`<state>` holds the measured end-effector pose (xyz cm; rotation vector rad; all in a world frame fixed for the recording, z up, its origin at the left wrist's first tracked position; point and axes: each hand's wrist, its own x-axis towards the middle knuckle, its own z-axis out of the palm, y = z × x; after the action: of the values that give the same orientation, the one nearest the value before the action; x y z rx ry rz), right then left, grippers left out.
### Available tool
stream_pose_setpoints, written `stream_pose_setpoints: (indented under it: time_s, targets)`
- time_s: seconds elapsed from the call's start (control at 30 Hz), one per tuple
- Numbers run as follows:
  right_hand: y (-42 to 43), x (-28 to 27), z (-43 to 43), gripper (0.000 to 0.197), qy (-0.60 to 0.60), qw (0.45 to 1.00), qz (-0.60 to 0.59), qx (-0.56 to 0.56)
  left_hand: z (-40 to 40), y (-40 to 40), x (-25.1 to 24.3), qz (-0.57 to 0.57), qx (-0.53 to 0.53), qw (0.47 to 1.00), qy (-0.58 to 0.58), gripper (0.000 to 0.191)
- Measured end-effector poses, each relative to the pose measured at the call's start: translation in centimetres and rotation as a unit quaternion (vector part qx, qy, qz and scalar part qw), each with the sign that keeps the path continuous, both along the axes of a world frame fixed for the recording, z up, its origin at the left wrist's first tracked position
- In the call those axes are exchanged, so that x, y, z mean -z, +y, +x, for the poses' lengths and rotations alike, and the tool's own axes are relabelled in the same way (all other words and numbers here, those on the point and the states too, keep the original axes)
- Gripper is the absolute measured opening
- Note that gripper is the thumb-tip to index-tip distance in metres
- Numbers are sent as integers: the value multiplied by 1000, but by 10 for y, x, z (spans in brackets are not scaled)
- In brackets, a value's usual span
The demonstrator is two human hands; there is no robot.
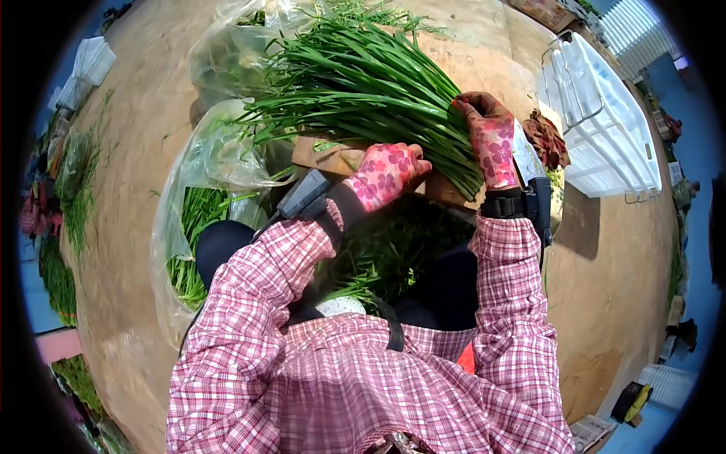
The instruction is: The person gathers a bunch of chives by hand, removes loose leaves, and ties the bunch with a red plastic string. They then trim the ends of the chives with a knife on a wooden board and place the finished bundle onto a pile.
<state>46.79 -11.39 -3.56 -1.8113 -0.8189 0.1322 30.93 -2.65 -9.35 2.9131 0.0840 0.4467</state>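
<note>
A large bunch of long green leaves, like garlic chives [368, 85], lies across a wooden board [326, 156] in front of me. Its leaf tips fan out to the left; the stem ends point down to the right. My right hand [490, 136], in a pink floral glove, grips the bunch's right side near the stems, with a speck of orange at its fingertips. Below the bunch, my left hand [388, 173], in a matching glove, has its fingers curled at the board's near edge. Whether it holds anything is hidden. A broad metal blade [526, 156] lies beside my right wrist.
Left of the board, a clear plastic bag [170, 249] holds more greens. Another plastic bag [227, 57] stands behind it. A crumpled dark red bundle [545, 139] sits at the board's right, before a white plastic crate [612, 119]. Loose greens [397, 249] lie between my legs.
</note>
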Motion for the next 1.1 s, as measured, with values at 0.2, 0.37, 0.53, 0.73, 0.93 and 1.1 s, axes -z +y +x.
stream_pose_setpoints:
  time_s: [0.2, 0.37, 0.53, 0.73, 0.93, 1.1]
  targets:
    - [5, -6, 5, 12, 0, 1000, -4, -2, 7, 23, 8, -67, 61, 996, -25, 19]
    - [10, -8, 14, 10, -15, 1000, -16, 4, 14, 21, 9, -10, 54, 997, -49, 17]
    - [17, 6, 30, 10, -65, 998, -7, 8, -12, 11, -14, -165, 71, 975, -131, 14]
    - [11, 16, 22, 11, -219, 974, -24, 44, 10, 8, -43, -120, 47, 965, -229, 11]
    - [5, 6, 0, 8, -84, 995, -16, 57, 63, 34, -50, -74, 15, 957, -281, 10]
    - [-2, 8, -1, 9, -67, 996, 4, 60, 83, 42, -42, -121, 37, 955, -270, 9]
